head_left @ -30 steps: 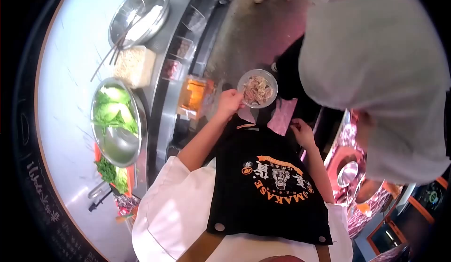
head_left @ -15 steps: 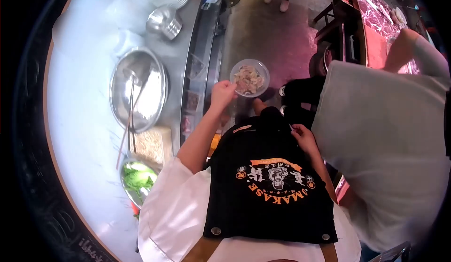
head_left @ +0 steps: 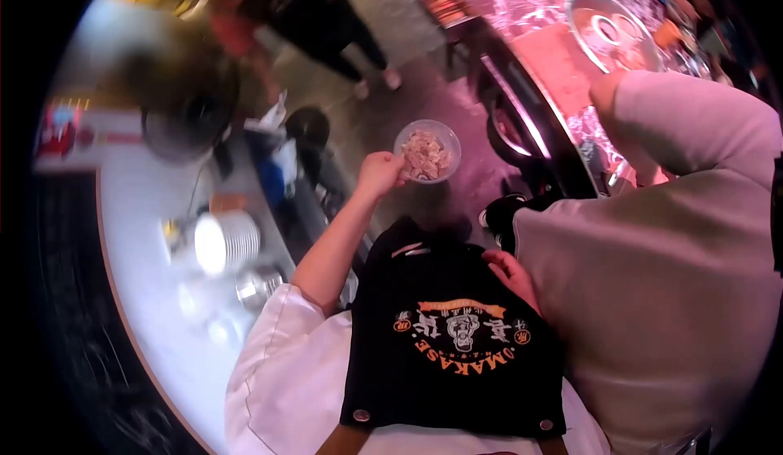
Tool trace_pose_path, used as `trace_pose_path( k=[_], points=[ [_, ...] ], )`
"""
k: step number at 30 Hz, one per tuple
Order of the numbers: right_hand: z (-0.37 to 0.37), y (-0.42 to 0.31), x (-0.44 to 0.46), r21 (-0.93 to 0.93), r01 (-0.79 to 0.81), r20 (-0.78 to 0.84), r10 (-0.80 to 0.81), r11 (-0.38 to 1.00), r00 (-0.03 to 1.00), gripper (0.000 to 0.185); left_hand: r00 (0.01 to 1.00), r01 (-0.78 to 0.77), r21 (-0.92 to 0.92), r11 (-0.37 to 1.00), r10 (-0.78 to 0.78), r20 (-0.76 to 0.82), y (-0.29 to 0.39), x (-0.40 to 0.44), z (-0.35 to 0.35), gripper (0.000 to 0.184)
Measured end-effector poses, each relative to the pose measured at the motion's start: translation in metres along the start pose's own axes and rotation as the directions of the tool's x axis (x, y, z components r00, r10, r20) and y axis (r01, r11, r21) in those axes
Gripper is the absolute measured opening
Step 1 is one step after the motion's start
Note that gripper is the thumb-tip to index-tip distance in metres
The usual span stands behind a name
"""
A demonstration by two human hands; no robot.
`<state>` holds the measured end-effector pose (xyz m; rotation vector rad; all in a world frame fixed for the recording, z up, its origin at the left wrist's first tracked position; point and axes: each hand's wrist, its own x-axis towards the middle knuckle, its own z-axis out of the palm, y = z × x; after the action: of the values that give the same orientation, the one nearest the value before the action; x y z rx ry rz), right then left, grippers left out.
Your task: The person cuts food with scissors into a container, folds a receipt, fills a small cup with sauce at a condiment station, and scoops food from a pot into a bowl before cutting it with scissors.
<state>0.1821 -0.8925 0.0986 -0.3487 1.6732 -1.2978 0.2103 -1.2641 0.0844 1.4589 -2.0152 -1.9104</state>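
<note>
Floor [head_left: 420, 88] stretches dim and pinkish up the middle, and here's the right side, filled by a co-worker [head_left: 652, 292] in a loose top. Next size down: the black apron [head_left: 457, 333] with its orange lettering. Then the white crockery stack [head_left: 224, 243], blurred, off to the left. And in the centre, the clear plastic bowl [head_left: 454, 139], out ahead of the apron, above the floor! It looks light and slightly flexible, probably easy to tip with the hold on just 1 side; the rim is the place to grip, perhaps slick if wet. Its mouth points up towards the camera and, being round, it has no long axis. On to the 2 hands: the left hand [head_left: 382, 174] pinches the rim at the bowl's near-left edge; the right hand [head_left: 512, 274] sits beside the apron, fingers bent, and whether it holds anything I cannot tell. Smallest of all, the pale meat pieces [head_left: 426, 153]: soft-looking, likely moist, heaped loosely inside.
</note>
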Motion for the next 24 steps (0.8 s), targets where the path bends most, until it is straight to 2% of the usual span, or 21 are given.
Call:
trace_pose_path(
  k=[1, 3, 5, 7, 8, 10, 13, 15, 17, 18, 19, 20, 21, 22, 24],
  points=[
    [0.001, -0.004, 0.007, 0.097, 0.022, -0.017, -0.021, 0.995, 1.000, 0.029, 0.999, -0.025, 0.032, 0.999, 0.024, 0.045, 0.018, 0.024, 0.014, 0.026],
    [-0.002, -0.017, 0.020, 0.199, -0.046, -0.121, 0.071, 0.979, 0.990, 0.028, 0.973, -0.081, 0.005, 0.997, 0.078, 0.219, 0.050, 0.074, 0.051, 0.024],
    [-0.009, -0.014, 0.042, 0.228, 0.013, -0.196, 0.033, 0.974, 0.980, 0.027, 0.939, -0.101, 0.001, 0.995, 0.095, 0.330, 0.092, 0.104, 0.088, 0.024],
    [-0.009, -0.028, 0.065, 0.236, 0.072, -0.279, -0.003, 0.969, 0.960, 0.026, 0.910, -0.080, -0.019, 0.997, 0.081, 0.406, 0.133, 0.127, 0.117, 0.015],
    [-0.009, -0.040, 0.076, 0.325, 0.066, -0.353, 0.056, 0.943, 0.934, 0.026, 0.885, -0.148, 0.009, 0.989, 0.128, 0.449, 0.146, 0.144, 0.129, 0.017],
    [0.001, -0.068, 0.106, 0.520, 0.123, -0.486, 0.174, 0.845, 0.856, 0.026, 0.853, -0.140, 0.003, 0.990, 0.119, 0.508, 0.168, 0.175, 0.142, 0.018],
    [-0.006, -0.094, 0.142, 0.520, 0.142, -0.517, 0.178, 0.843, 0.837, 0.026, 0.826, -0.135, 0.029, 0.990, 0.096, 0.555, 0.196, 0.233, 0.166, 0.019],
    [0.002, -0.113, 0.160, 0.552, 0.181, -0.555, 0.196, 0.814, 0.809, 0.026, 0.724, -0.206, -0.034, 0.978, 0.176, 0.667, 0.205, 0.271, 0.183, 0.019],
    [0.011, -0.134, 0.173, 0.586, 0.179, -0.626, 0.302, 0.790, 0.719, 0.025, 0.721, -0.180, -0.003, 0.984, 0.134, 0.680, 0.227, 0.292, 0.203, 0.018],
    [0.015, -0.146, 0.178, 0.649, 0.233, -0.631, 0.342, 0.724, 0.697, 0.025, 0.694, -0.183, -0.071, 0.981, 0.180, 0.697, 0.228, 0.308, 0.215, 0.017],
    [0.014, -0.142, 0.182, 0.658, 0.243, -0.644, 0.366, 0.713, 0.672, 0.025, 0.666, -0.177, -0.132, 0.975, 0.217, 0.714, 0.225, 0.320, 0.235, 0.017],
    [0.012, -0.135, 0.187, 0.632, 0.280, -0.670, 0.328, 0.722, 0.667, 0.026, 0.666, -0.141, -0.116, 0.983, 0.181, 0.724, 0.233, 0.323, 0.257, 0.015],
    [0.010, -0.136, 0.188, 0.607, 0.313, -0.690, 0.289, 0.731, 0.663, 0.026, 0.566, -0.320, -0.197, 0.927, 0.354, 0.744, 0.223, 0.338, 0.283, 0.014],
    [0.008, -0.137, 0.191, 0.582, 0.276, -0.708, 0.309, 0.765, 0.635, 0.027, 0.444, -0.473, -0.294, 0.831, 0.513, 0.735, 0.214, 0.351, 0.308, 0.013],
    [-0.003, -0.136, 0.198, 0.542, 0.292, -0.741, 0.284, 0.788, 0.609, 0.027, 0.489, -0.182, -0.280, 0.943, 0.334, 0.806, 0.249, 0.309, 0.316, 0.013]
  ],
)
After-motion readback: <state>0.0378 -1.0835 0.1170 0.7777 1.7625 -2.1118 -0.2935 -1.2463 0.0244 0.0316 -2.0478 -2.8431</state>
